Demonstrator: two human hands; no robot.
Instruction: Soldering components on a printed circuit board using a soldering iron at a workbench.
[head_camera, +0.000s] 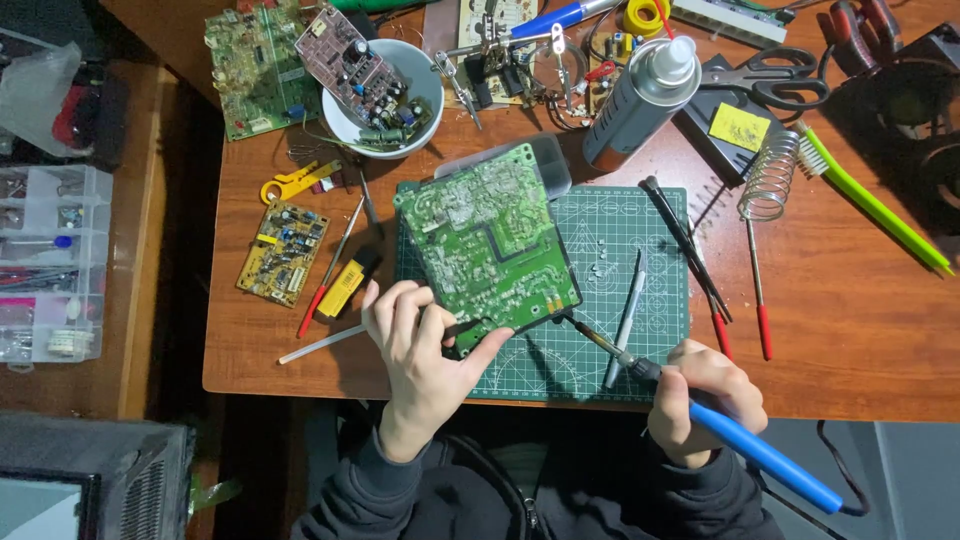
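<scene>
A large green circuit board (487, 238) lies tilted, solder side up, on a green cutting mat (620, 250). My left hand (420, 355) grips the board's near left corner, thumb under its edge. My right hand (700, 400) holds a blue-handled soldering iron (745, 440). Its dark tip touches the board's near right corner. A grey pen-like tool (626, 318) lies on the mat just beyond the iron.
A white bowl (425, 95) with parts and a small board stands at the back, a spray can (640, 100) and scissors (770, 80) to its right. A small yellow circuit board (283, 252), screwdrivers (690, 245), an iron stand (768, 175) and a green brush (875, 205) lie around. A plastic organiser (50, 265) sits left.
</scene>
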